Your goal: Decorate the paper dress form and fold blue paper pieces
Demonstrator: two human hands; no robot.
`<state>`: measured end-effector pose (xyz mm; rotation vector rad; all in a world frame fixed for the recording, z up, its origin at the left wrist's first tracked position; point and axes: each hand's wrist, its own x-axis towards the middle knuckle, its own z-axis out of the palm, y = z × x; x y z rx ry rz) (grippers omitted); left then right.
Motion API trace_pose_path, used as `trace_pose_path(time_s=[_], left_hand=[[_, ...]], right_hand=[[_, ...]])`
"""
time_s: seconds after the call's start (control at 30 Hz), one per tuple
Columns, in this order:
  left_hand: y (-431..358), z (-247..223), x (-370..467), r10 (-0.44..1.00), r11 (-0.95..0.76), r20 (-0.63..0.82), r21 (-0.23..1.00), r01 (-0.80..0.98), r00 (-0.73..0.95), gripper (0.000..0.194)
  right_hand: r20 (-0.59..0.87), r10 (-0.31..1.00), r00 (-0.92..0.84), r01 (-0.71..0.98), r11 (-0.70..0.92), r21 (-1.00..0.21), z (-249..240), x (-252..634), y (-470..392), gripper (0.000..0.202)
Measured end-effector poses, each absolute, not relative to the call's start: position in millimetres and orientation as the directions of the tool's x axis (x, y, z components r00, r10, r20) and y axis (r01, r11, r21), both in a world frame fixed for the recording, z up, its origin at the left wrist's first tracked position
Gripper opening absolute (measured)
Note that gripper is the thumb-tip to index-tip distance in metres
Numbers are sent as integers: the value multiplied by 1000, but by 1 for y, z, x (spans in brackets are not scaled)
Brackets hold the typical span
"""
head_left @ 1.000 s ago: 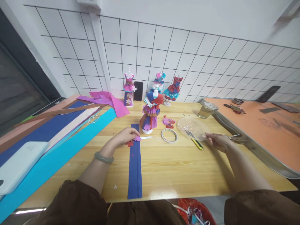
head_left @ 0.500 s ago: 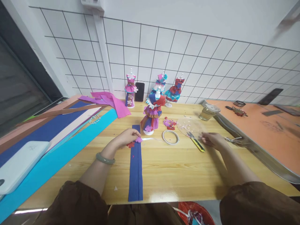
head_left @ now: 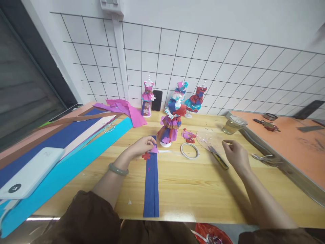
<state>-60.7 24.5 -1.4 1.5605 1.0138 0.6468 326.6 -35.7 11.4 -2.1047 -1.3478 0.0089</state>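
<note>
My left hand (head_left: 144, 146) has its fingers closed on a pink paper flower (head_left: 154, 149), over the upper part of a dark blue strip (head_left: 151, 186). A red paper flower (head_left: 146, 156) lies just under that hand. A thin white strip runs right from it toward a tape roll (head_left: 189, 151). My right hand (head_left: 235, 154) is raised above the table, its fingertips pinched together; anything between them is too small to make out. Beside it lie a yellow and black cutter (head_left: 219, 160) and a clear dish (head_left: 207, 139) of small beads.
Several small mannequins in paper dresses (head_left: 169, 123) stand at the back by a phone (head_left: 157, 100). Coloured paper strips (head_left: 101, 144) and a white power bank (head_left: 33, 173) lie left. A lidded cup (head_left: 234, 124) stands right, near an orange surface (head_left: 291, 142).
My right hand has lifted off the dish's edge and drawn slightly nearer. My left hand stays at the pink flower, which now stands tilted up. The whole view has shifted.
</note>
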Motion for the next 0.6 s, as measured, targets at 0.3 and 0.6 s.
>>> trace_pose_path(time_s=[0.3, 0.6], left_hand=[[8, 26, -60, 759, -66, -3, 995, 81, 651, 17], [9, 23, -53, 687, -110, -17, 986, 127, 727, 22]], right_hand=[[56, 976, -211, 402, 139, -905, 26, 158, -63, 32], [-166, 929, -330, -32, -186, -982, 0, 122, -44, 35]])
